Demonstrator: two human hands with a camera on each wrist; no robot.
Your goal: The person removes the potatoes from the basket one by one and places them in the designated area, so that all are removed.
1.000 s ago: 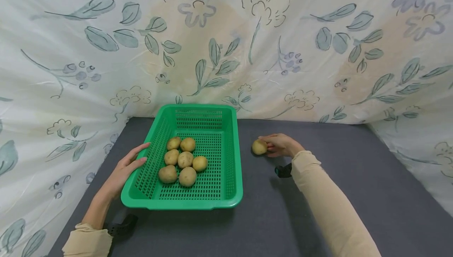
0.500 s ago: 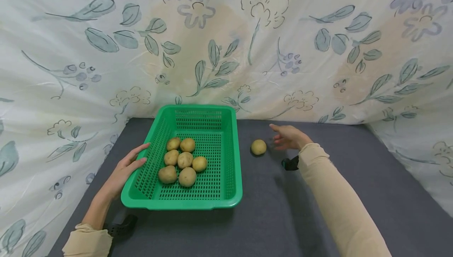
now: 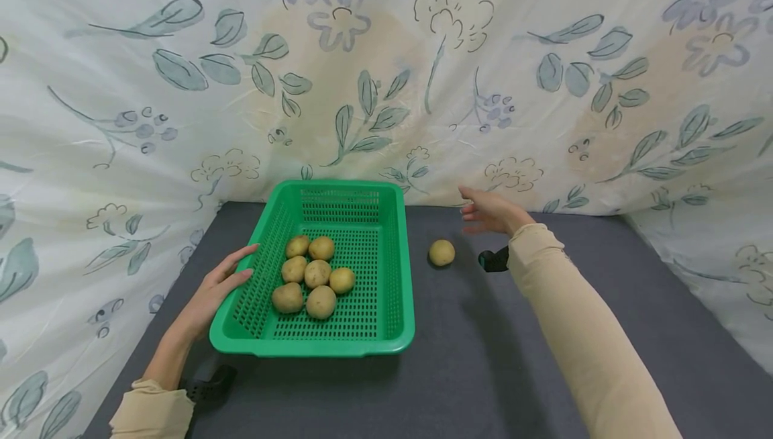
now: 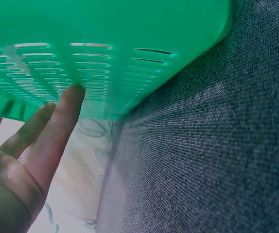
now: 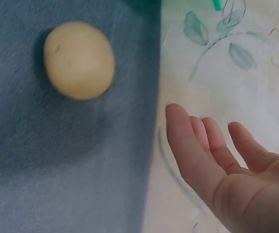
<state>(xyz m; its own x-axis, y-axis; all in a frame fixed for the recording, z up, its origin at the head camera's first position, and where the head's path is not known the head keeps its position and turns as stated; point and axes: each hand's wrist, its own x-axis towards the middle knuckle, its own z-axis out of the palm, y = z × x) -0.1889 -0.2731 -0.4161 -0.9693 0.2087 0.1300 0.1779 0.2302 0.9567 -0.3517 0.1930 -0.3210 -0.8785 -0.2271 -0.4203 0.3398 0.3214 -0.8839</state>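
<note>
Both hands [image 3: 211, 288] [image 3: 495, 211] unclenched; only left wrist view shows fingers [image 4: 57, 131] against basket's outside [image 4: 130, 24].

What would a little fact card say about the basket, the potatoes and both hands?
Green basket: on the dark table
Potatoes in it: seven
Lone potato: on the table, to the right of the basket
Left hand: holds the basket's left rim
Right hand: holds nothing, raised near the lone potato, not touching it
Flowery sheet: hangs behind the table
</note>
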